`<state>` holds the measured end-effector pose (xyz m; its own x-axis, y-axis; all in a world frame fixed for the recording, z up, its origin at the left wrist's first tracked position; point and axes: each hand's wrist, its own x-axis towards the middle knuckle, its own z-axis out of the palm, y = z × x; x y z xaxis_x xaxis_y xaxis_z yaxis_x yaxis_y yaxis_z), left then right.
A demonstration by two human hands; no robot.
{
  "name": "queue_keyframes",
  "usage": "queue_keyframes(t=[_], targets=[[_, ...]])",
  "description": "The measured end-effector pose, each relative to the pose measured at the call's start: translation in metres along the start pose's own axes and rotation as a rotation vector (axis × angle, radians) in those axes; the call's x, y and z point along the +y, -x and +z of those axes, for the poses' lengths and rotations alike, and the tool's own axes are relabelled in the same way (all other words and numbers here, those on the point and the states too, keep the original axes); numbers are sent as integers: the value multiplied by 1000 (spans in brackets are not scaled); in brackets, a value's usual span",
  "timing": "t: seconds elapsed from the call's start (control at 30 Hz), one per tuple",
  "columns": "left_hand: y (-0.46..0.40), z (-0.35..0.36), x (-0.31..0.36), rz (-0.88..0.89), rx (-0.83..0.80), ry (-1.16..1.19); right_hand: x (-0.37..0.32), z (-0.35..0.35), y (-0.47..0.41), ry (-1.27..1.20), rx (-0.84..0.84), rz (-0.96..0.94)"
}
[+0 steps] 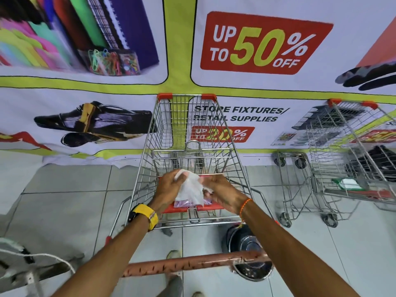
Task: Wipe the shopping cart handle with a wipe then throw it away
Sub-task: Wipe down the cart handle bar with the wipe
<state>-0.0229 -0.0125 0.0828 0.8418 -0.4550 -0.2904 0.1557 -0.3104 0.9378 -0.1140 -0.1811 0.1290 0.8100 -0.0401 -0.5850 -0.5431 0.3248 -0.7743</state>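
Observation:
A white wipe [189,189] hangs between both hands above the cart's child seat. My left hand [168,186] pinches its upper left edge. On the other side, my right hand [222,192] grips its right edge. Under the wipe, a purple wipe packet [184,204] lies on the red seat flap [171,209]. The shopping cart [188,133] stands straight ahead, its wire basket pointing at the wall. Its reddish handle [182,264] runs across below my forearms, untouched by either hand.
A second wire cart [342,159] stands to the right, holding a green and white packet [349,184] and a dark bag. A black bin with a steel lid [248,251] sits on the tiled floor beyond the handle's right end. A printed sale banner [265,41] covers the wall.

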Motion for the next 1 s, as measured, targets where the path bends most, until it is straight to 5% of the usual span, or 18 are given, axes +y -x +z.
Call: queue_keyframes(t=[0.17,0.4,0.57,0.73,0.87,1.0], targets=[[35,-9,25,17,44,-30,-5,3,25,135,75,-100],[96,-21,60,20,-71,10,-14,10,62,-38,280,-190],[135,-33,66,-11,-107,105,-20,9,96,-103,271,-251],[181,-42,67,-61,25,155,2,14,146,183,227,-257],[215,-49,65,-124,-41,60,36,26,181,210,163,-201],[223,-62,56,-165,-167,27,76,37,190,367,454,-296]])
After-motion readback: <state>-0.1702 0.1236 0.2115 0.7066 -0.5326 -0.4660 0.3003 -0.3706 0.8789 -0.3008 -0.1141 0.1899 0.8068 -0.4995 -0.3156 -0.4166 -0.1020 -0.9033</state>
